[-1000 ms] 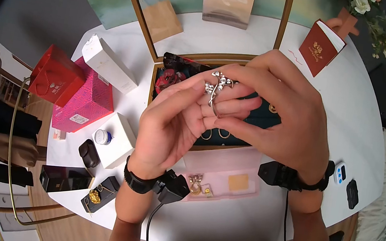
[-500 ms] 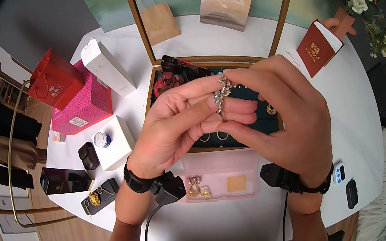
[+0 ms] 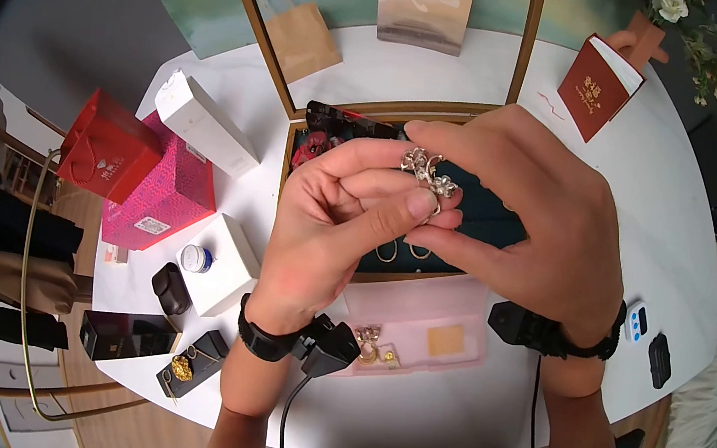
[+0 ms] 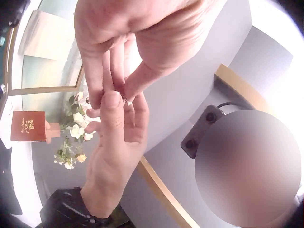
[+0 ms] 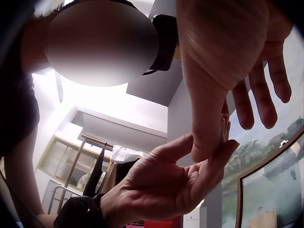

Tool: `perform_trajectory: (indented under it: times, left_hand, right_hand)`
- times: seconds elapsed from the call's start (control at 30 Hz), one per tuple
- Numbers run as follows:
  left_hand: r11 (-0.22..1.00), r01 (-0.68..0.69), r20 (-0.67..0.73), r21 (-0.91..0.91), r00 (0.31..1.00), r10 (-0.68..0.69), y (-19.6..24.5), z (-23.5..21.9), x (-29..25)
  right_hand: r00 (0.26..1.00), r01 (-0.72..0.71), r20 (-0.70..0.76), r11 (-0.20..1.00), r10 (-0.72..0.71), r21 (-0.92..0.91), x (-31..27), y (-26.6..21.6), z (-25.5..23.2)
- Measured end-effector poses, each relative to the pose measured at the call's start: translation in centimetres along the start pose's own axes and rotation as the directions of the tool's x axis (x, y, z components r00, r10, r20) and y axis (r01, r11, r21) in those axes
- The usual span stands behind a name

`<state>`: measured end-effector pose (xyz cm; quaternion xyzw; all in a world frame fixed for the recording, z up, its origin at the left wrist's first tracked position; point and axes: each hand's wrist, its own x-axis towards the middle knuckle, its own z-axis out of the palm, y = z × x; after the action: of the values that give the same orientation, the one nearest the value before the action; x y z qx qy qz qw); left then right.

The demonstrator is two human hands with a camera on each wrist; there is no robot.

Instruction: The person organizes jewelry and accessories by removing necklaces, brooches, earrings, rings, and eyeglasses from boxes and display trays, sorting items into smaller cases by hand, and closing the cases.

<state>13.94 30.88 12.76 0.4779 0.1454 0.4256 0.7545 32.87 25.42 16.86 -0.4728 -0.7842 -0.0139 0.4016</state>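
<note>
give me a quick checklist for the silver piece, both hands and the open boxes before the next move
1. Silver piece held: ok, between the left hand's thumb and fingers.
2. Right hand in position: ok, thumb and index finger close around the piece.
3. Right hand gripping the piece: cannot tell, contact is unclear.
4. Display box's framed lid raised: ok.
5. Pink box open: ok, jewellery inside.
6. Display box fully visible: not ok, the hands cover part in the head view.

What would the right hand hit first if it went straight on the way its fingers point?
The right hand would likely meet the left hand, which pinches the silver jewelry piece; depth is unclear, so the hands may already touch.
</note>
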Motion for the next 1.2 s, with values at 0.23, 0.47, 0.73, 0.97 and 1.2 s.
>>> perform_trajectory:
  times: [0.23,0.47,0.73,0.97,1.2]
  left_hand:
    - [0.999,-0.043,-0.021,-0.01,0.999,0.043,-0.6,-0.3,0.1]
    - [0.989,-0.143,-0.137,0.033,0.98,0.146,-0.7,0.1,0.4]
    - [0.84,-0.301,-0.137,0.451,0.907,0.399,-1.0,0.8,0.0]
    - [0.707,-0.436,-0.046,0.556,0.834,0.55,-1.5,0.7,0.0]
    - [0.718,-0.449,-0.029,0.532,0.838,0.545,-1.1,0.6,-0.1]
  right_hand:
    - [1.0,0.014,0.017,1.0,-0.014,0.013,-0.1,0.0,0.0]
    - [0.995,0.057,-0.087,0.992,-0.048,0.11,0.0,0.1,0.7]
    - [0.989,0.043,-0.146,0.993,-0.026,0.113,-0.2,0.2,1.8]
    - [0.987,0.026,-0.162,0.991,-0.004,0.131,-0.2,-0.1,2.1]
    - [0.989,0.038,-0.149,0.993,-0.021,0.109,-0.1,-0.3,1.8]
